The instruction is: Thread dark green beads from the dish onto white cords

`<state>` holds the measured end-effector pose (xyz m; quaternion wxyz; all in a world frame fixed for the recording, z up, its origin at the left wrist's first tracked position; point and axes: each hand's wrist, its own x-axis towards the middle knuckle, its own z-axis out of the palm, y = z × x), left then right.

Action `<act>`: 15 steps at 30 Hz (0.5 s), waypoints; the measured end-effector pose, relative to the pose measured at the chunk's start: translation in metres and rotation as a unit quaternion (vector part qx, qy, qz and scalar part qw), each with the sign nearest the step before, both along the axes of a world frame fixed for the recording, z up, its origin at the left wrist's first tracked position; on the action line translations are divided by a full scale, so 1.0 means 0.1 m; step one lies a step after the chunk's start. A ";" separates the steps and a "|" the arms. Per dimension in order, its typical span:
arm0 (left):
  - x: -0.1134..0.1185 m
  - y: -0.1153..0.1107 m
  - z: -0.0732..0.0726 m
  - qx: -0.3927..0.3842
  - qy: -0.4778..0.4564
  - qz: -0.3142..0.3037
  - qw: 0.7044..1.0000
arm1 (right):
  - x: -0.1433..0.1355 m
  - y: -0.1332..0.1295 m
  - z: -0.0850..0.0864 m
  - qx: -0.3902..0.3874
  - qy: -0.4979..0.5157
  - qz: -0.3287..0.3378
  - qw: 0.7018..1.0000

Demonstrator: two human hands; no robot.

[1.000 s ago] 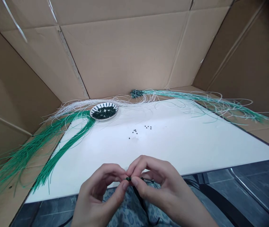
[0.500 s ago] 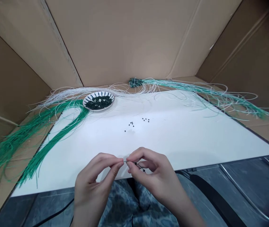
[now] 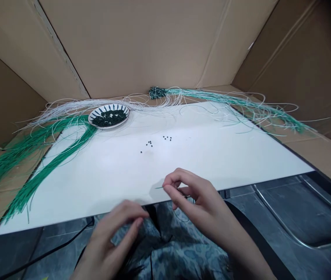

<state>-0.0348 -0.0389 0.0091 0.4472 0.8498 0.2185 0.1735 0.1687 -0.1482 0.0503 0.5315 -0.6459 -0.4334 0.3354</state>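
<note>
The left hand [image 3: 110, 235], blurred at the lower left of centre, has come away from the right and dropped back, fingers angled up and rightward; whether its grip is closed, one cannot tell. The right hand [image 3: 196, 194], right of bottom centre, points left, its grip clamped on a thin green strand [image 3: 159, 188], tip poking leftward. Beyond, black beads [image 3: 150, 143] dot the white desk [image 3: 119, 167] mid-frame; the dish [image 3: 109, 116] sits upper left

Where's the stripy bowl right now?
The striped bowl is at the far left of the white board, beside the green strands.
</note>
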 end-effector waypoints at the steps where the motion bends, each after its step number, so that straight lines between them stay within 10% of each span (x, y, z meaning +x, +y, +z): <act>1: -0.06 -0.05 -0.16 0.014 0.052 -0.066 0.996 | 0.03 -0.07 0.01 -0.005 -0.001 -0.017 1.000; 3: -0.11 -0.14 -0.55 0.079 0.192 -0.166 0.964 | 0.07 -0.18 0.03 -0.009 0.006 -0.037 0.999; 8: 0.00 -0.20 -1.43 0.158 0.282 -0.192 0.927 | 0.12 -0.29 0.03 -0.009 -0.004 -0.031 0.999; 15: -0.19 -0.15 -1.58 0.202 0.292 -0.249 0.901 | 0.21 -0.32 0.01 -0.015 -0.019 0.001 1.000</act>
